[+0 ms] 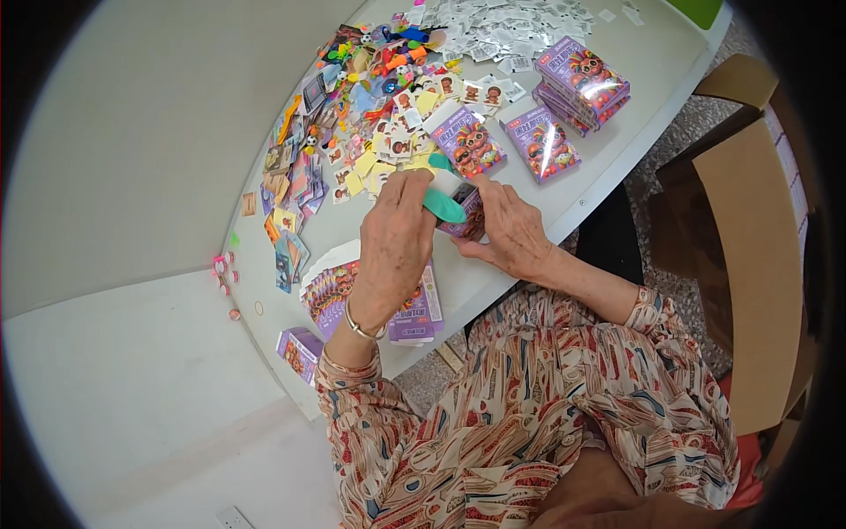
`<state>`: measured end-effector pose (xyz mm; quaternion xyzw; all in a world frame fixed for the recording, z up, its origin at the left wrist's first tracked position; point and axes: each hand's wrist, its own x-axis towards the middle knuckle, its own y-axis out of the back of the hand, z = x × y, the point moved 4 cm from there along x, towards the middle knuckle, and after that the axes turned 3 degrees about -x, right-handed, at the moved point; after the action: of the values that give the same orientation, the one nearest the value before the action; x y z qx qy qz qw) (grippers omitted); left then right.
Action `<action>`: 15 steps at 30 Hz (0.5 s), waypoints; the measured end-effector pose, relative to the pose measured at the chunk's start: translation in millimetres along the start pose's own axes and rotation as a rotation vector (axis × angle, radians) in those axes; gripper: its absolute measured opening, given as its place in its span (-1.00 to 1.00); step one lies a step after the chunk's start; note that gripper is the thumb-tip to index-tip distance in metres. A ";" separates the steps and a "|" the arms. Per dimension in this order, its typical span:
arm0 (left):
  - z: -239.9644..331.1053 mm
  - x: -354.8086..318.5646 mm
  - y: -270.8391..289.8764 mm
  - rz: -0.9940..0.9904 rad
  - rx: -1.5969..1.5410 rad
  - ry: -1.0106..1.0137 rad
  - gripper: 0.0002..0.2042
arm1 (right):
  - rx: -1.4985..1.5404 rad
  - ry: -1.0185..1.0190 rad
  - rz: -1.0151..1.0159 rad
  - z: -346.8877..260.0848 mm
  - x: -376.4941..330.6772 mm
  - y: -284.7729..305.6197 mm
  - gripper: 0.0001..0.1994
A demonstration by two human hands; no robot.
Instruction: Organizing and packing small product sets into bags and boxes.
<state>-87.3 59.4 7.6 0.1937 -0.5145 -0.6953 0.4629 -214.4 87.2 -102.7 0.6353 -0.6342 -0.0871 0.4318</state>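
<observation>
My right hand [513, 227] is closed round a small purple cardboard box [473, 222], its thumb underneath and its fingers along the right side. The box's upper end is open, with a white flap showing. A smooth teal oval piece [445, 205] lies across that opening. My left hand [394, 242] has its fingers curled at the piece's left edge and seems to grip it; the fingertips are partly hidden. Just beyond my hands lie two filled purple boxes, one [469, 143] close to my fingers and another [540, 145] to its right.
Flattened purple cartons [330, 295] fan out under my left forearm, and a folded box [300, 353] lies near the table edge. Beyond are character cards [401, 137], a pile of small colourful toys [374, 70], white sachets [511, 31] and stacked boxes [583, 79]. An open brown carton [749, 264] stands at right.
</observation>
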 end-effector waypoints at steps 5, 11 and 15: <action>-1.7 -1.9 1.4 0.017 -0.209 0.031 -0.74 | -0.012 -0.015 -0.011 3.1 0.0 -0.6 -0.03; 4.8 -9.2 -9.1 0.098 0.074 -0.083 -0.78 | -0.003 -0.016 0.004 -1.0 0.8 -1.5 -0.02; 19.2 -14.0 -30.7 0.045 0.309 -0.258 -0.77 | 0.006 0.020 0.041 -0.2 -1.4 -3.5 -0.01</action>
<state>-108.3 82.8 -15.2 0.1600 -0.6744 -0.6166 0.3733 -212.0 87.9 -105.5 0.6243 -0.6430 -0.0701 0.4381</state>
